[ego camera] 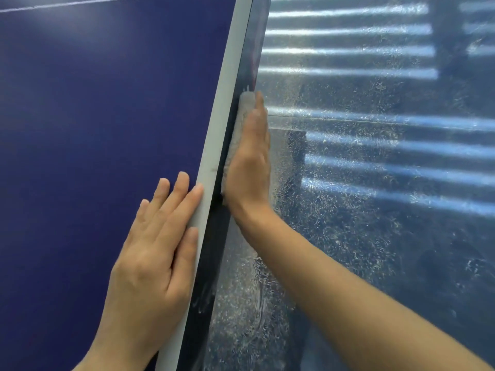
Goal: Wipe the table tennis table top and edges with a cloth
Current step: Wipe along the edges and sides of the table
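The dark blue table tennis table top (93, 116) fills the left of the view, with a white line (219, 124) along its side and a dark side edge (233, 116) below it. My right hand (251, 156) presses a grey cloth (239, 124) flat against that side edge, fingers straight and pointing away from me. Most of the cloth is hidden under the palm. My left hand (158, 253) rests flat on the table top by the white line, fingers spread, thumb touching the line.
To the right of the table lies a glossy, scuffed dark blue floor (375, 210) with bright striped reflections. A white centre line (80, 5) crosses the table top at the far left.
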